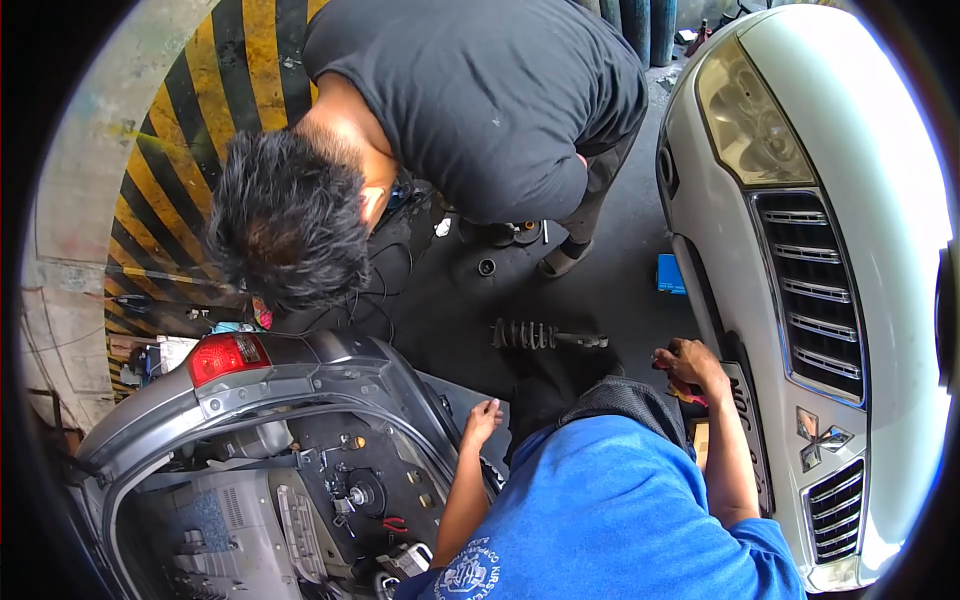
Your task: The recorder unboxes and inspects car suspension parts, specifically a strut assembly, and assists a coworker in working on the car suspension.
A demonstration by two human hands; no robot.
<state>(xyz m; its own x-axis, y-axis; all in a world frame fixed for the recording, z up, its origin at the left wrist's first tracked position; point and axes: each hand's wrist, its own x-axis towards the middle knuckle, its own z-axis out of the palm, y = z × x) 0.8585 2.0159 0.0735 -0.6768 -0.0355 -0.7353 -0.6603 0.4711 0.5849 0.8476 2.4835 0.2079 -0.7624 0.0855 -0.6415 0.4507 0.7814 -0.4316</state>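
Note:
My left hand (482, 423) hangs near the edge of the grey car body part with a red tail light (222, 357), fingers loosely curled and apart, holding nothing visible. My right hand (690, 365) is closed on a red object (682, 390), too small to name, beside the licence plate and bumper of the white car (880, 300). Beyond my dark trousers, a coil spring strut (525, 335) lies on the dark floor.
A co-worker in a dark shirt (460, 90) bends over at the front left, beside a yellow-and-black striped wall (190, 90). Cables (375, 295), a small ring part (487, 267) and a blue box (670, 274) are on the floor. Gas cylinders (660, 30) stand behind.

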